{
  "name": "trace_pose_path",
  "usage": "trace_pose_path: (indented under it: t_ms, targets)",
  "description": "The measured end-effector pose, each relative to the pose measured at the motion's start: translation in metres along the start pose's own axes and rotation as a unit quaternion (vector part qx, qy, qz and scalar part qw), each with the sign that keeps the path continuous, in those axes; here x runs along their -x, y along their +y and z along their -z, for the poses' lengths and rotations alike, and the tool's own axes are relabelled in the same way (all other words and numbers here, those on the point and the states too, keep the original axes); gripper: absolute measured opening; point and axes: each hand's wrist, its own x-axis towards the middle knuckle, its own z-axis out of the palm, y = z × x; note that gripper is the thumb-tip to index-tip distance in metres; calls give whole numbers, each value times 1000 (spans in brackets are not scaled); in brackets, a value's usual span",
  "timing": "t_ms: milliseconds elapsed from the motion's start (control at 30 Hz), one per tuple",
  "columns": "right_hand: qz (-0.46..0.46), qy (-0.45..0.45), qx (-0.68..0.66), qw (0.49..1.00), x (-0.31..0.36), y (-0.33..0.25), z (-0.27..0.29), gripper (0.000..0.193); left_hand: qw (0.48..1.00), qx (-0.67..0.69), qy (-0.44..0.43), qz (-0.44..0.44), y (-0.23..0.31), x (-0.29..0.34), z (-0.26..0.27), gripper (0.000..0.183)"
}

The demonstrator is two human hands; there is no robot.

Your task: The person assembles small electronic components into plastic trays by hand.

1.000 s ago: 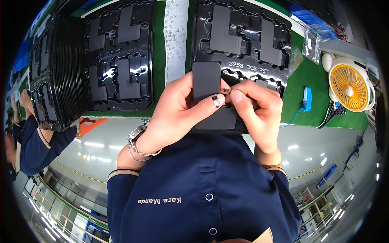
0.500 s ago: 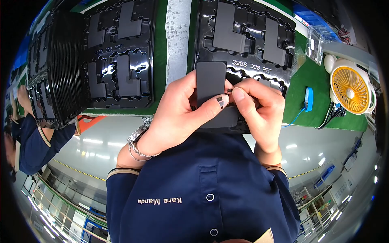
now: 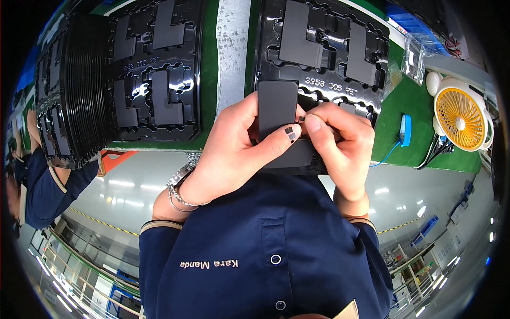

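Pinched right hand point(image 3: 341, 135) beside left hand point(image 3: 236, 143)

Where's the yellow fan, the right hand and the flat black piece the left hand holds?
Yellow fan point(image 3: 460, 123): head view, middle of its grille.
Right hand point(image 3: 346, 142): head view, middle of the hand.
Flat black piece point(image 3: 277, 108): head view, on its upper part.

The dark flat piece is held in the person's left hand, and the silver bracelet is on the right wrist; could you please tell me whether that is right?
Not quite: the head view shows the silver bracelet on the left wrist, not the right. The dark flat piece is indeed held in the left hand.
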Motion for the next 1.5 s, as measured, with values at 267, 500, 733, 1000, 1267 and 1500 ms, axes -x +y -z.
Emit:
trace_pose_path:
  t_ms: [267,500,733,1000,1267,1500]
  targets:
    - [-25,49,70,996,2,1,3,11,999,-33,14,0,-1,-1,1,22]
    - [-32,110,8,993,10,16,22,18,951,-299,66,43,8,-5,-6,38]
    - [-28,105,9,994,13,16,26,17,789,-585,57,-179,-10,-10,-1,53]
    - [-5,-16,39,999,17,11,18,8,888,-412,16,-204,-8,-17,3,49]
    - [48,-35,40,997,17,12,8,9,980,-184,-32,-67,1,-15,-2,47]
    - [106,-20,88,990,15,13,7,8,967,-227,-33,-108,3,-16,-4,49]
